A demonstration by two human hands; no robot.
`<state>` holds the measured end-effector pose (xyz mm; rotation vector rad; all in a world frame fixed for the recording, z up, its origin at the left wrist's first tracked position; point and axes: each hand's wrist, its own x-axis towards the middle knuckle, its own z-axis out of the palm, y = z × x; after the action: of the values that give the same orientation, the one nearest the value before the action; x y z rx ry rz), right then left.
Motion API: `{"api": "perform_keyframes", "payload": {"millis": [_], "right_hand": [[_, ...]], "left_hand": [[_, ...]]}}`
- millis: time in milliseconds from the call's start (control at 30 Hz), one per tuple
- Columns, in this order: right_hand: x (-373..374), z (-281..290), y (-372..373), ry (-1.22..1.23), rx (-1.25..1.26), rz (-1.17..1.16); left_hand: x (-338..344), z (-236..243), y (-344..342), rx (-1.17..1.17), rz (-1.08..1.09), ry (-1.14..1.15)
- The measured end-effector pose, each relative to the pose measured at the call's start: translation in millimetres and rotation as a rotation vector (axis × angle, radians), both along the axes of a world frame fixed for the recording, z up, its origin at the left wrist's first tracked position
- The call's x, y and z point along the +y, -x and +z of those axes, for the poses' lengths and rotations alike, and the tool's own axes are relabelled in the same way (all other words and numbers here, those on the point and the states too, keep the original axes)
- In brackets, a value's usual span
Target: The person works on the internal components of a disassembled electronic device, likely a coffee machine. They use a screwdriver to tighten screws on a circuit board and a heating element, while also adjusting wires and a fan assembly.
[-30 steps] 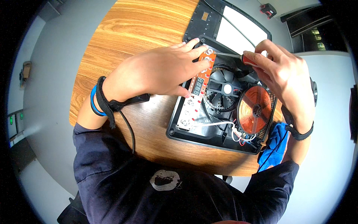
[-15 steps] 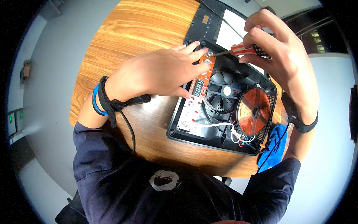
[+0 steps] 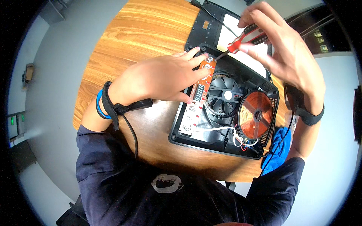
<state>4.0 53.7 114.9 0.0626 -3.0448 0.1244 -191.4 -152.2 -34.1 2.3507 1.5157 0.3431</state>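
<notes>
My left hand (image 3: 160, 77) lies over a narrow orange and white circuit board (image 3: 198, 92) with a dark digit display. Its fingers are spread, with fingertips along the board's far part and the thumb lower down. In my right hand (image 3: 292, 60) is a screwdriver (image 3: 245, 37) with a red, white and black handle, held by the fingers. Its shaft slants down to the board's far end; whether the tip sits in a screw is too small to tell. The board runs along the left side of an open black appliance housing (image 3: 205, 140), beside a fan (image 3: 227, 94) and a copper coil (image 3: 249, 113).
Beyond the housing lies a black panel (image 3: 203, 32) with a white area, crossed by a cable. A blue cloth (image 3: 278, 150) hangs at the right edge of the wooden table (image 3: 109, 60). White wires (image 3: 220, 129) run from the board toward the coil.
The screwdriver has swung from nearly level to a steeper slant, its handle raised, and my right hand's grip has shifted. My left hand stays on the board.
</notes>
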Motion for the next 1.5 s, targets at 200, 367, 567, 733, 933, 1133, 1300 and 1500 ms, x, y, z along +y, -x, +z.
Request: {"api": "perform_keyframes", "payload": {"millis": [200, 367, 567, 733, 933, 1133, 1300, 1500], "right_hand": [[7, 11, 2, 0.108, -0.127, 0.152], [-7, 8, 4, -0.168, -0.075, -0.125], [-6, 43, 0, 0.025, -0.27, -0.059], [-9, 0, 9, -0.104, -0.018, -0.199], [1, 12, -7, 0.029, 0.06, 0.078], [-2, 5, 12, -0.079, -0.174, -0.273], [-5, 11, 0, -0.045, -0.068, -0.092], [-3, 13, -7, 0.096, -0.086, -0.055]], "left_hand": [[2, 3, 1, 0.02, -0.024, 0.004], [-2, 4, 1, 0.018, -0.009, 0.016], [6, 5, 0, 0.032, -0.036, 0.002], [-1, 2, 1, 0.06, -0.012, 0.003], [10, 3, -1, 0.027, -0.055, -0.027], [-2, 4, 1, 0.035, -0.003, 0.01], [-2, 0, 2, 0.039, -0.014, -0.034], [0, 4, 0, 0.034, -0.01, -0.021]]}}
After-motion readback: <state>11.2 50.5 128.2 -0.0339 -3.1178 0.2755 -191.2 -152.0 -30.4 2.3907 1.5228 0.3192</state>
